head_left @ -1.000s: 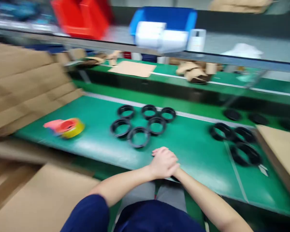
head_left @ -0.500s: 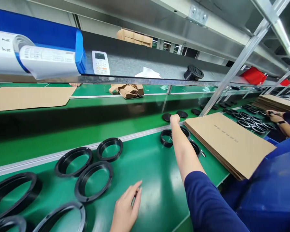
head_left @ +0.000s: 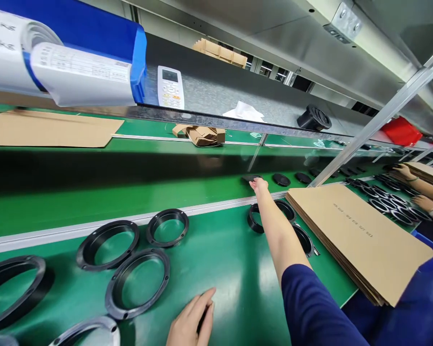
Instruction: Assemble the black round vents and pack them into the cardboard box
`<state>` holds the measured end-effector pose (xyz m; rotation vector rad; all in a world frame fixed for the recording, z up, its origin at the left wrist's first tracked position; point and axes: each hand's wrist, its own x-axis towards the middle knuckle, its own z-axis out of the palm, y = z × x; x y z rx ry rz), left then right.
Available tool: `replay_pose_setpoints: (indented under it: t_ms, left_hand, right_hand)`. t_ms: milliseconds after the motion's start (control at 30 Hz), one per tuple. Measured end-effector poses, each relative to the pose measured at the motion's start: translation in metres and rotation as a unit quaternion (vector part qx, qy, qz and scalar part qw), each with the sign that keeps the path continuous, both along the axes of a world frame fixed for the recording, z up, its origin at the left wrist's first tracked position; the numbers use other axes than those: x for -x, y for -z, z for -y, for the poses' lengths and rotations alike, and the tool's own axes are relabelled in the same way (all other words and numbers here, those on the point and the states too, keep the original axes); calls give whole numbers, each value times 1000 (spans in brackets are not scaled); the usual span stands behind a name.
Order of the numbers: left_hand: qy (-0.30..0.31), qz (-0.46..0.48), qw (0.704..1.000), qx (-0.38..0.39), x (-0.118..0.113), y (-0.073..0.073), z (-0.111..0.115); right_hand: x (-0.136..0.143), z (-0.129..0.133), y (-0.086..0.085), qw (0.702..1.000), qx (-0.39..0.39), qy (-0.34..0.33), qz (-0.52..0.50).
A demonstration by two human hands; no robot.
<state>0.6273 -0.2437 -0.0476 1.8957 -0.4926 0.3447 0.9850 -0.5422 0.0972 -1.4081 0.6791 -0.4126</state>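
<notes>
pinching black disc (head_left: 248, 178) in right grip (head_left: 260, 186), left grip (head_left: 190, 321) half-curled, hold unclear, paper rolls (head_left: 82, 72) in bin (head_left: 138, 62)

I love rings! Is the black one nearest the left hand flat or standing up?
Flat: the black ring rests rim up, green tabletop showing through.

Left of the cardboard stack (head_left: 361, 235), beyond adjacent black rings (head_left: 253, 224), bare table (head_left: 231, 269) leaves passage; behind the stack, a slanting metal post (head_left: 378, 120) blocks the way.
</notes>
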Motion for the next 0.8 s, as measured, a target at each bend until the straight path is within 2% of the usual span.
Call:
replay_pose_setpoints:
  t_ms: [67,133,233,300,333,400,433,500,533,600,700,767,800]
  left_hand:
    - [7,-24,1000,17,-1,-6,1]
    - [7,-66,997,40,-1,-11,5]
    - [15,-162,981,109,-4,-19,11]
    - [35,-241,946,215,-7,-27,11]
    - [54,-285,914,284,-8,-32,9]
    - [108,-375,821,416,-9,-43,5]
    - [141,-419,768,463,-9,-48,3]
    - [209,-500,671,506,-8,-54,0]
    - [236,-529,635,510,-8,-55,0]
    - [273,-563,590,510,-6,-55,0]
    - [289,-567,574,515,-2,-52,1]
    - [284,-562,575,523,-1,-51,1]
    - [277,-561,575,527,0,-51,1]
  right_hand:
    - [20,-27,-7,998,-36,-35,33]
    - [55,-53,-11,991,-68,-88,71]
    - [130,-80,-4,972,-111,-174,115]
    - [187,-87,7,952,-132,-245,127]
    - [215,-87,13,938,-136,-290,130]
    - [266,-84,27,903,-132,-390,120]
    - [287,-81,33,886,-126,-433,106]
    - [321,-75,43,867,-111,-483,60]
    - [333,-72,47,862,-102,-495,35]
    - [347,-68,54,862,-73,-501,9]
    - [356,-68,61,891,16,-454,32]
    - [358,-76,64,912,109,-385,94]
    - [360,-81,66,912,164,-351,133]
